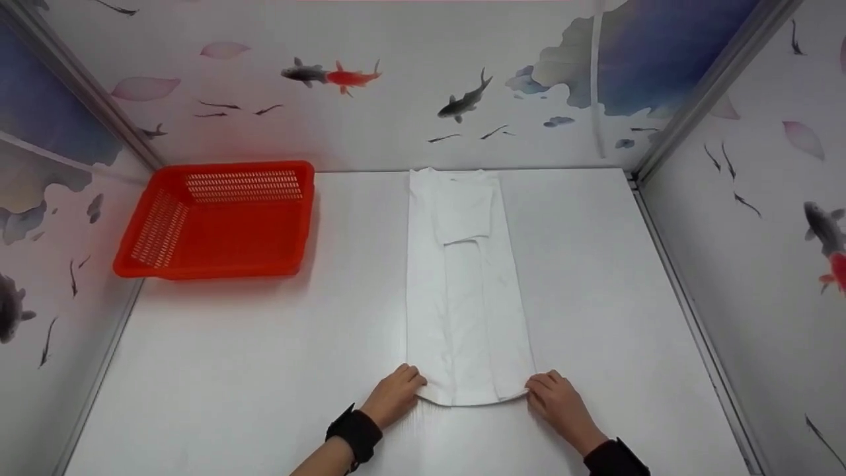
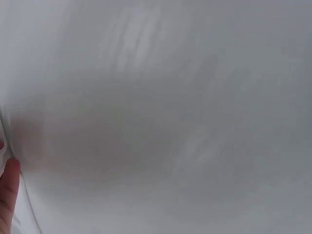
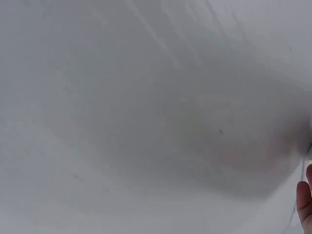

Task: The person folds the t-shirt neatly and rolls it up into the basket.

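Note:
A white T-shirt (image 1: 466, 297) lies in a long narrow strip on the white table, its sides folded inward. A short squarish flap, like a sleeve, lies across its far part. At the near left corner, my left hand (image 1: 395, 395) pinches the hem. My right hand (image 1: 560, 404) pinches the near right corner, and the hem sags slightly between the two. In the left wrist view, a fingertip (image 2: 9, 192) shows at the cloth's edge. Fingers (image 3: 304, 202) appear at the right border of the right wrist view, beside the cloth.
A red plastic basket (image 1: 301, 225) with slotted walls stands at the back left of the table (image 1: 608, 317). White panels (image 1: 410, 132) painted with fish and petals enclose the back and both sides. Each wrist carries a black band (image 1: 355, 435).

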